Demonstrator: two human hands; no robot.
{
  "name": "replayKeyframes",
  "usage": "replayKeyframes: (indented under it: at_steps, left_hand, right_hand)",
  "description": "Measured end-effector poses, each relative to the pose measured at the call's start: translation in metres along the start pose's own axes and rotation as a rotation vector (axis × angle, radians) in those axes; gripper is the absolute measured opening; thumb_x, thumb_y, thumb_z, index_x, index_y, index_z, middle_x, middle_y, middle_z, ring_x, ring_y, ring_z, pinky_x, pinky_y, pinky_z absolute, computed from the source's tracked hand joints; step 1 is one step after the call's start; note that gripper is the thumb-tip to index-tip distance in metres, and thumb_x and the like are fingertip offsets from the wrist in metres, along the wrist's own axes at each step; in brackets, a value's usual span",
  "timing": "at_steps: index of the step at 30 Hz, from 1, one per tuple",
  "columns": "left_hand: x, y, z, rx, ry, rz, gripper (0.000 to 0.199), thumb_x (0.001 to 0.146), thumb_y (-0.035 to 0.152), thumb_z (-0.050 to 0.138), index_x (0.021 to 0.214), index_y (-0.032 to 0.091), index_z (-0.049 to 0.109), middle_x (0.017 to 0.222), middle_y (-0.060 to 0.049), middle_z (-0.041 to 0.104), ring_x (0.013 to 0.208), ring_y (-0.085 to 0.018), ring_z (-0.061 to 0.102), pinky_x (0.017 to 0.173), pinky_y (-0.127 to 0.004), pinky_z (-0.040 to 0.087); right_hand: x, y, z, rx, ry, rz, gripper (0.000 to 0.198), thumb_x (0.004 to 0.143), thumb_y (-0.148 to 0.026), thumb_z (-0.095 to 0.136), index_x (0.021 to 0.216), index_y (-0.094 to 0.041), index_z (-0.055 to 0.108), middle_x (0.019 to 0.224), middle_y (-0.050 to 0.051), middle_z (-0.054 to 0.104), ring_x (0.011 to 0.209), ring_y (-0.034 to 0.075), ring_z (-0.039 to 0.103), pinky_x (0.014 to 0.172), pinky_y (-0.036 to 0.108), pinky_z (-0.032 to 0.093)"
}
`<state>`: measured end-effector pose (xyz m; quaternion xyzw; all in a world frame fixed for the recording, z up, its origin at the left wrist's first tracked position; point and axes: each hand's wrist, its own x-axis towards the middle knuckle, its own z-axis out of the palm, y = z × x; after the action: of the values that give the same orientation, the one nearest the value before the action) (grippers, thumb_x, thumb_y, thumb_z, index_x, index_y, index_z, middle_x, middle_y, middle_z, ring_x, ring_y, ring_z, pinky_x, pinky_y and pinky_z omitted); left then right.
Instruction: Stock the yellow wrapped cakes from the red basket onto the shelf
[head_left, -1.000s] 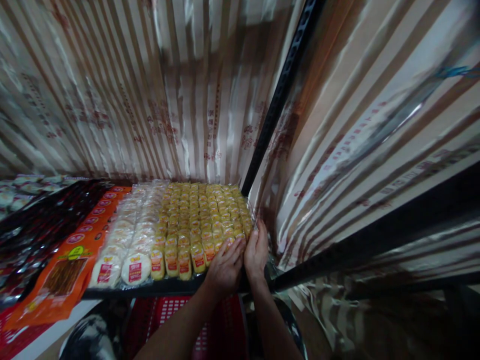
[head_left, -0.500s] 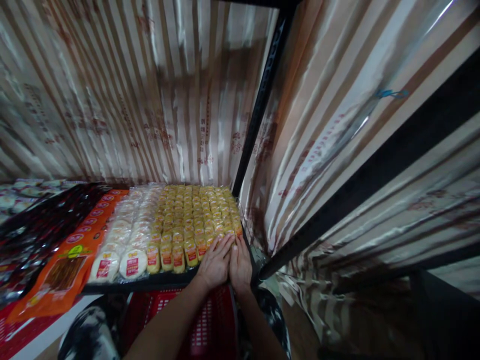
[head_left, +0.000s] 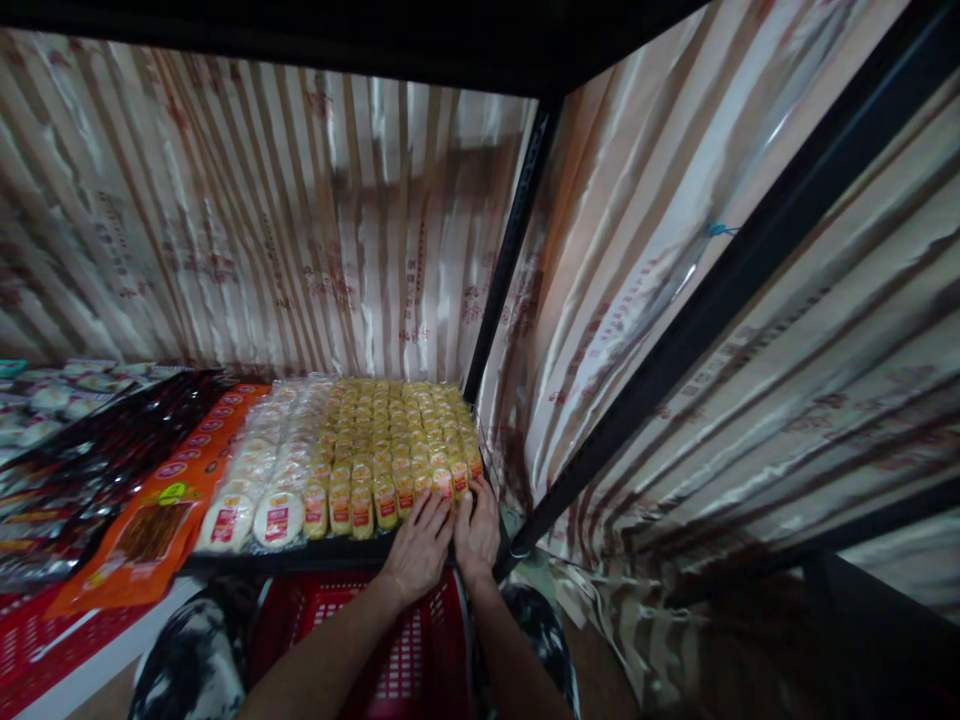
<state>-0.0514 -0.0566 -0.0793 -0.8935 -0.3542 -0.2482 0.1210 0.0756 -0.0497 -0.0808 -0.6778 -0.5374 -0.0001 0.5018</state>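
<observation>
Rows of small yellow wrapped snack packs (head_left: pixel 385 505) stand upright at the right end of a dark shelf (head_left: pixel 330 557). My left hand (head_left: pixel 420 545) rests against the front packs, its fingers stretched out and slightly apart. Beside it, my right hand (head_left: pixel 478 525) touches the packs at the right front corner, fingers extended and a little bent. Neither hand has a pack in its grasp. Left of the yellow packs are rows of round white wrapped pastries (head_left: pixel 277 520) with red labels.
An orange snack bag (head_left: pixel 154 530) and dark shiny packets (head_left: pixel 82 450) lie further left. Below the shelf, a red basket (head_left: pixel 405 655) sits between my knees. Black posts (head_left: pixel 514 240) and striped plastic sheeting (head_left: pixel 375 230) enclose the back and right.
My hands have drawn back slightly from the front packs and moved apart at the fingers, uncovering more red labels. The camera view has tilted up a little.
</observation>
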Motion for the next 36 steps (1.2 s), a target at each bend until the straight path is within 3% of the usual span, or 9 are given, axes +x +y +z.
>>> replayKeyframes:
  at_steps: [5,19,23,27,30,36]
  left_hand:
    - [-0.017,-0.007,-0.014,0.007,-0.052,0.001,0.044,0.087,0.026,0.04,0.128,0.011,0.046,0.137,-0.01,0.044,0.132,-0.023,0.03,0.111,-0.041,0.018]
    - [-0.015,-0.005,-0.005,-0.037,-0.087,-0.087,0.046,0.085,0.027,0.041,0.129,0.013,0.046,0.14,-0.008,0.041,0.134,-0.023,0.025,0.112,-0.041,0.015]
    - [-0.022,-0.007,-0.007,-0.019,-0.035,-0.09,0.047,0.087,0.025,0.038,0.132,0.012,0.041,0.144,-0.011,0.034,0.135,-0.022,0.025,0.111,-0.041,0.019]
    - [-0.025,-0.006,-0.007,0.009,-0.03,-0.093,0.045,0.087,0.024,0.037,0.129,0.011,0.044,0.138,-0.012,0.043,0.131,-0.023,0.034,0.111,-0.041,0.021]
    - [-0.024,-0.005,-0.005,0.006,-0.053,-0.114,0.045,0.086,0.025,0.037,0.128,0.01,0.047,0.136,-0.011,0.045,0.13,-0.023,0.034,0.111,-0.041,0.02]
    - [-0.024,-0.004,-0.001,-0.025,-0.069,-0.117,0.047,0.086,0.027,0.038,0.129,0.01,0.045,0.138,-0.011,0.043,0.131,-0.023,0.033,0.112,-0.042,0.016]
  right_hand:
    - [-0.002,-0.003,-0.001,-0.093,-0.03,-0.011,0.045,0.09,-0.042,0.029,0.098,-0.014,0.063,0.097,0.013,0.058,0.097,0.023,0.052,0.089,0.039,0.04]
    - [-0.001,-0.007,-0.001,-0.112,-0.105,-0.037,0.047,0.09,-0.043,0.028,0.105,-0.015,0.061,0.098,0.011,0.06,0.097,0.022,0.052,0.088,0.037,0.041]
    - [-0.001,-0.006,0.0,-0.123,-0.059,-0.024,0.045,0.088,-0.043,0.033,0.109,-0.014,0.059,0.102,0.013,0.057,0.103,0.024,0.05,0.09,0.04,0.04]
    - [0.0,-0.006,0.004,-0.137,0.005,-0.006,0.047,0.087,-0.043,0.034,0.117,-0.012,0.053,0.12,0.016,0.051,0.117,0.026,0.043,0.097,0.044,0.035]
    - [0.0,-0.005,0.006,-0.181,-0.023,0.028,0.05,0.088,-0.042,0.032,0.121,-0.012,0.052,0.132,0.017,0.045,0.123,0.025,0.039,0.1,0.044,0.033]
    - [-0.001,-0.003,0.006,-0.193,-0.078,0.041,0.052,0.089,-0.043,0.03,0.124,-0.011,0.051,0.132,0.017,0.047,0.124,0.024,0.04,0.102,0.044,0.033]
